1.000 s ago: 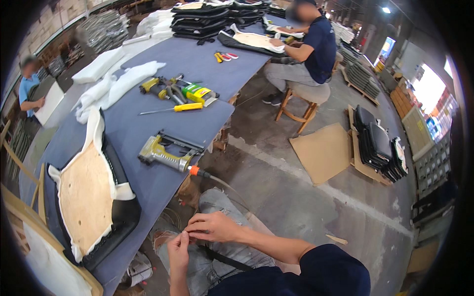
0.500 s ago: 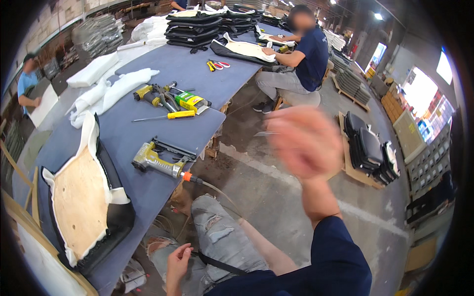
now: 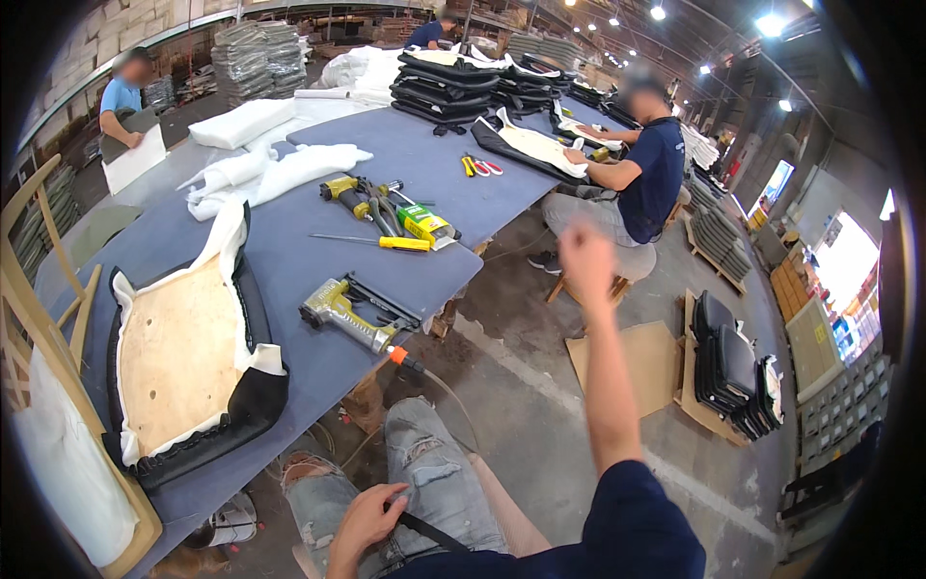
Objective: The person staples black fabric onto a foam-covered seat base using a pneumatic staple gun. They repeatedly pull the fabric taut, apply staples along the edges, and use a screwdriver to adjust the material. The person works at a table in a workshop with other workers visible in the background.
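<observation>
My left hand (image 3: 367,519) is over my lap, thumb and fingers closed on the end of a narrow black strap (image 3: 429,531) that runs across my thighs. Stretched out ahead and raised off the table's right side, my right hand (image 3: 586,259) is smeared by motion, so its fingers cannot be read. On the blue-grey table (image 3: 289,376), a chair seat (image 3: 183,357) lies with its bare plywood up, white padding and black cover folded round the rim. Right of it rests a staple gun (image 3: 352,314), joined to an air hose (image 3: 449,394) by an orange fitting.
Farther back lie a yellow-handled screwdriver (image 3: 400,243), pliers (image 3: 384,214), a green-yellow box (image 3: 424,224), scissors (image 3: 482,166) and white wadding (image 3: 280,174). Stacked black seats (image 3: 444,87) stand beyond. A wooden chair frame (image 3: 72,367) is at left. A co-worker (image 3: 656,174) sits at right.
My right hand has moved away from me and looks smaller. The view has swung left, shifting the table and tools rightward. My left hand stays at the strap.
</observation>
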Tool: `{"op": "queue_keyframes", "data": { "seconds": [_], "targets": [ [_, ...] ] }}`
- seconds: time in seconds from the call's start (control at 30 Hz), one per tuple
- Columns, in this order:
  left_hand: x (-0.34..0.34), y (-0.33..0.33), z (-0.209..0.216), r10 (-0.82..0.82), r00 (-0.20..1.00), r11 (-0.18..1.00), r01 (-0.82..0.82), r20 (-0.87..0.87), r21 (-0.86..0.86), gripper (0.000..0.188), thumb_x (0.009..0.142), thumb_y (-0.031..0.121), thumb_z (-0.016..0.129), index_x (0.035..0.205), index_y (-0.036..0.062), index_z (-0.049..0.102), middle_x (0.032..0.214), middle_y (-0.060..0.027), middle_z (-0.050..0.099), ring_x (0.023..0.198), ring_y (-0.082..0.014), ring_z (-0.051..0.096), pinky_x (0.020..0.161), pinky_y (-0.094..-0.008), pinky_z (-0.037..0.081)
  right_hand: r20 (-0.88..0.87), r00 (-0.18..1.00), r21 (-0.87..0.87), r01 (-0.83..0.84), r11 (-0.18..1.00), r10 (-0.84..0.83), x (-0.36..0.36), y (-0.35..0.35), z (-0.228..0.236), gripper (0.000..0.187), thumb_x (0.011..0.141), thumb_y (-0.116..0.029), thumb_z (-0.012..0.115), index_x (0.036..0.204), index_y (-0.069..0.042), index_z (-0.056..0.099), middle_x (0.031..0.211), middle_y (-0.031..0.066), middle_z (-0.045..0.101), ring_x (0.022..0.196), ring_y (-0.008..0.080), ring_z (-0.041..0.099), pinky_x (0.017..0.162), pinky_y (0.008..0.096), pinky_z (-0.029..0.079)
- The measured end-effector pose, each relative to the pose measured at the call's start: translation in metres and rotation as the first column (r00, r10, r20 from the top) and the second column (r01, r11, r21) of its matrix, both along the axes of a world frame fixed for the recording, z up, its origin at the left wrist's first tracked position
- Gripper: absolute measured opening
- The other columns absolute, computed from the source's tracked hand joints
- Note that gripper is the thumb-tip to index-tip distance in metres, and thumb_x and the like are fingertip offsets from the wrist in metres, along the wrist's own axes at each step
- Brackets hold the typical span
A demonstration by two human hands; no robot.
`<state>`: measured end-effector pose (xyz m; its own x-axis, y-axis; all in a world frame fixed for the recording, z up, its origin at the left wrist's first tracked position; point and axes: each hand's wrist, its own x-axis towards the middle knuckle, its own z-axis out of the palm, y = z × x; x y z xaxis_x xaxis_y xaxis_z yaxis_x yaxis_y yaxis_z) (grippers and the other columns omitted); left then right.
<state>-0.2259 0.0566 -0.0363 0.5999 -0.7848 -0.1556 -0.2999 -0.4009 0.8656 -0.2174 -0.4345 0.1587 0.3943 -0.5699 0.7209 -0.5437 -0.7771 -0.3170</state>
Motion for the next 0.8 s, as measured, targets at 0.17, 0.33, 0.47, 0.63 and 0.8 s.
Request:
{"op": "queue_keyframes", "data": {
  "seconds": [0.17, 0.33, 0.47, 0.63, 0.8],
  "targets": [
    [0.016, 0.042, 0.020, 0.204, 0.964, 0.968, -0.173, 0.170, -0.183, 0.026, 0.094, 0.018, 0.067, 0.116, 0.0044, 0.073, 0.111, -0.0140, 0.074, 0.104, -0.0323, 0.069, 0.094, -0.0394, 0.053, 0.068, 0.943, 0.470, -0.318, 0.823, 0.326, 0.026, 0.092, -0.118, 0.026, 0.092, -0.028, 0.062, 0.106, -0.016, 0.079, 0.091, 0.0147, 0.076, 0.087, 0.0363, 0.073, 0.078, 0.0469, 0.057],
    [0.072, 0.080, 0.077, 0.704, 0.531, 0.709, -0.559, 0.471, -0.429, 0.046, 0.095, 0.021, 0.070, 0.135, -0.0019, 0.061, 0.143, -0.0227, 0.055, 0.134, -0.0372, 0.051, 0.115, -0.0456, 0.037, 0.002, 0.720, 0.400, -0.637, 0.659, 0.694, 0.074, 0.158, -0.129, 0.024, 0.091, -0.024, 0.062, 0.106, -0.011, 0.076, 0.104, 0.0113, 0.074, 0.100, 0.0332, 0.070, 0.083, 0.0469, 0.057],
    [0.137, 0.069, 0.075, 0.540, 0.427, 0.774, -0.591, 0.725, -0.229, 0.066, 0.092, 0.032, 0.076, 0.144, -0.0010, 0.052, 0.149, -0.0240, 0.048, 0.140, -0.0400, 0.043, 0.118, -0.0480, 0.032, -0.162, 0.732, 0.057, -0.663, 0.746, 0.662, 0.117, 0.205, -0.153, 0.038, 0.087, -0.033, 0.074, 0.114, -0.008, 0.069, 0.111, 0.0108, 0.068, 0.107, 0.0318, 0.062, 0.094, 0.0449, 0.049],
    [0.154, 0.053, 0.060, 0.628, 0.522, 0.752, -0.599, 0.577, -0.276, 0.058, 0.085, 0.034, 0.084, 0.124, -0.0005, 0.060, 0.124, -0.0192, 0.060, 0.120, -0.0370, 0.053, 0.105, -0.0465, 0.041, -0.228, 0.756, 0.041, -0.622, 0.782, 0.613, 0.129, 0.243, -0.160, 0.060, 0.082, -0.037, 0.080, 0.121, 0.003, 0.059, 0.111, 0.0162, 0.065, 0.110, 0.0317, 0.060, 0.101, 0.0429, 0.043],
    [0.150, 0.068, 0.038, 0.727, 0.515, 0.683, -0.608, 0.454, -0.405, 0.044, 0.079, 0.025, 0.089, 0.105, 0.0015, 0.063, 0.107, -0.0142, 0.059, 0.105, -0.0325, 0.054, 0.093, -0.0428, 0.043, -0.186, 0.731, -0.018, -0.671, 0.741, 0.657, 0.127, 0.238, -0.164, 0.060, 0.083, -0.032, 0.078, 0.126, 0.004, 0.058, 0.113, 0.0153, 0.065, 0.111, 0.0304, 0.061, 0.101, 0.0434, 0.043]
  ]
}}
